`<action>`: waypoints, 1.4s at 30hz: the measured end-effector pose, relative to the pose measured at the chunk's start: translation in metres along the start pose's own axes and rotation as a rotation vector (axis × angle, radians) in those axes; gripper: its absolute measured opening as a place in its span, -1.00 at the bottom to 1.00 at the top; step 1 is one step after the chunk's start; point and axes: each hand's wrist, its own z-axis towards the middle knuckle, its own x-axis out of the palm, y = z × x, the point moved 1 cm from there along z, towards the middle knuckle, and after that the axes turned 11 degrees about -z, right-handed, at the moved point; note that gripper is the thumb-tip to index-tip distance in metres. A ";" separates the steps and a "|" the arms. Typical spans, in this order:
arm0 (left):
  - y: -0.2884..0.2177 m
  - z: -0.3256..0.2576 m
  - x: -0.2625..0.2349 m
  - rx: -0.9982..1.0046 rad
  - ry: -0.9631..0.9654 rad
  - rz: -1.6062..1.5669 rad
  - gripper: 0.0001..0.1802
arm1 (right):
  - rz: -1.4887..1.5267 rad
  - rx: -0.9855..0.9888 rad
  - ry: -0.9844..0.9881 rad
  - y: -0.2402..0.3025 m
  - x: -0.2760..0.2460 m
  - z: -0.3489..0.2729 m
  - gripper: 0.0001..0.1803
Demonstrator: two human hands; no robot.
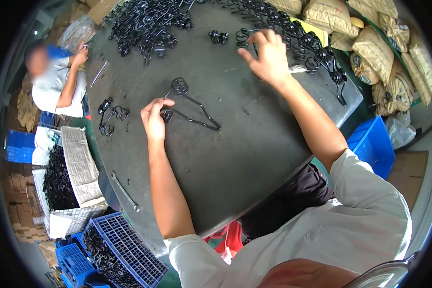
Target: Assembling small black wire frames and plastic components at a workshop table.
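My left hand is closed on a black double torsion spring, over the middle of the dark table. One coil of the spring shows beyond my fingers and another beside them; its bent wire loop points right. My right hand reaches to the far side, thumb spread from the bent fingers. Next to its fingertips lies a black coil spring, partly covered by the hand. A short black coil piece sits just left of that.
A large heap of black springs covers the far left; a row of springs runs along the far right edge. Several springs and a wrench lie at left. A co-worker sits beyond the left edge. Blue crates stand beside the table.
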 end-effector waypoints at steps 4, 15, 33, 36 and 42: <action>-0.004 0.000 -0.012 0.022 0.051 0.126 -0.69 | 0.656 -0.210 0.501 0.060 -0.020 -0.031 -0.43; -0.052 0.000 -0.040 -0.252 -0.062 0.051 -0.58 | 0.363 -0.233 0.051 0.051 -0.003 -0.031 -0.66; -0.019 -0.013 0.011 -0.259 0.169 0.044 -0.45 | -0.169 0.020 0.300 0.080 0.074 0.058 -0.10; -0.019 -0.006 0.024 -0.241 0.174 0.015 -0.45 | -0.238 0.017 0.377 0.043 0.121 0.096 -0.33; -0.012 -0.011 0.005 -0.251 0.095 -0.045 -0.50 | 1.426 0.331 0.646 0.094 0.112 0.068 -0.70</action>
